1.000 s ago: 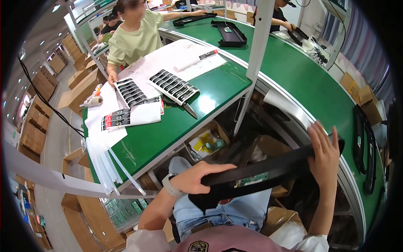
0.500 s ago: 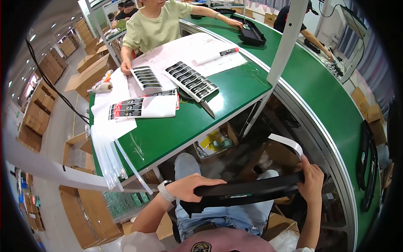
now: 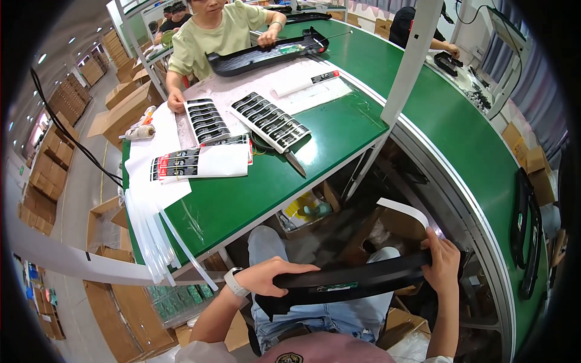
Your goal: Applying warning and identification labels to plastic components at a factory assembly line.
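Note:
A long black curved plastic housing (image 3: pixel 354 279) lies across my lap, a small green circuit board (image 3: pixel 339 287) showing in its middle. Its left end is gripped by my left hand (image 3: pixel 266 277), thumb stretched along the top edge. At the other end, my right hand (image 3: pixel 442 260) is closed round the housing, and a curved white strip (image 3: pixel 402 209) sticks up from between its thumb and finger. Whether the strip's lower end touches the housing is hidden by the fingers.
Ahead stands a green table (image 3: pixel 212 221) with label sheets (image 3: pixel 270 122), scissors (image 3: pixel 295 164) and clear plastic strips (image 3: pixel 148 233). A person across it handles another black housing (image 3: pixel 242 62). A green conveyor (image 3: pixel 460 151) curves round my right, near a white post (image 3: pixel 414 60).
The person opposite has drawn a black housing from the conveyor onto the table. My hands keep their hold, with the white strip shifted slightly left in view.

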Tool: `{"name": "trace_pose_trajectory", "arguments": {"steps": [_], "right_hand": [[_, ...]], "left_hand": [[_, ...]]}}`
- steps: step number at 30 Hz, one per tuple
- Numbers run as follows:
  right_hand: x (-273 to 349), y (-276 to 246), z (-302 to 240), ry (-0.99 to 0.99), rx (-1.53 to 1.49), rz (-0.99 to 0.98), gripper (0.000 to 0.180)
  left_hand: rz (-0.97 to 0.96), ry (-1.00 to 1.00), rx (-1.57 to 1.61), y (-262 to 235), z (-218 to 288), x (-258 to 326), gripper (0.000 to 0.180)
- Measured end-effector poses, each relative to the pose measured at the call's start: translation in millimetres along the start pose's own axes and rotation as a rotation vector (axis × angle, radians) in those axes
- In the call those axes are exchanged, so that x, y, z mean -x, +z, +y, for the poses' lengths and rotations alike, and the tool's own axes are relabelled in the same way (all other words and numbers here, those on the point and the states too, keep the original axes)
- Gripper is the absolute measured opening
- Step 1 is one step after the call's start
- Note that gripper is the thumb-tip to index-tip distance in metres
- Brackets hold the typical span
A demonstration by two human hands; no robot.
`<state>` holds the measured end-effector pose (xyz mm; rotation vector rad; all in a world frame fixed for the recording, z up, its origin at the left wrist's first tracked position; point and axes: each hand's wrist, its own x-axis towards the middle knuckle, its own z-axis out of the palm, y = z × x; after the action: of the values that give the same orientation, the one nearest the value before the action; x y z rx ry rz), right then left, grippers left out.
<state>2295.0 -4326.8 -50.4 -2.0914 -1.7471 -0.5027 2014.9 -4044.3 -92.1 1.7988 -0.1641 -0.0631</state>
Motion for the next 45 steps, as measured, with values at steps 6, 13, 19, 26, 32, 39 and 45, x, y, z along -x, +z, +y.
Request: {"name": "trace_pose_trajectory", "arguments": {"steps": [6,13,19,26,32,39,45], "right_hand": [[-1.5,2.1,-0.4,0.000,-0.005,-0.014,0.098],[-7.8,5.1,-3.8,0.017,-0.044,-0.038,0.099],[-16.8,8.0,-7.9,-0.005,-0.047,-0.051,0.094],[-19.3,9.1,-10.2,-0.023,-0.028,-0.061,0.093],[-17.3,12.5,-8.4,-0.029,-0.020,-0.052,0.097],[-14.7,14.4,-7.0,-0.029,-0.020,-0.059,0.098],[-13.6,16.1,-6.4,-0.019,-0.031,-0.031,0.096]], "left_hand": [[0.018,0.027,0.019,0.4,-4.5,1.9,0.075],[0.011,-0.052,0.063,-1.0,-7.0,10.0,0.075],[0.016,-0.083,0.083,-4.5,-6.2,14.8,0.076],[0.010,-0.105,0.098,-5.5,-8.3,18.0,0.077],[-0.010,-0.139,0.124,-7.2,-7.1,16.4,0.077],[0.009,-0.110,0.105,-7.0,-11.6,15.5,0.076],[0.026,-0.109,0.103,-6.1,-17.5,16.0,0.075]]}}
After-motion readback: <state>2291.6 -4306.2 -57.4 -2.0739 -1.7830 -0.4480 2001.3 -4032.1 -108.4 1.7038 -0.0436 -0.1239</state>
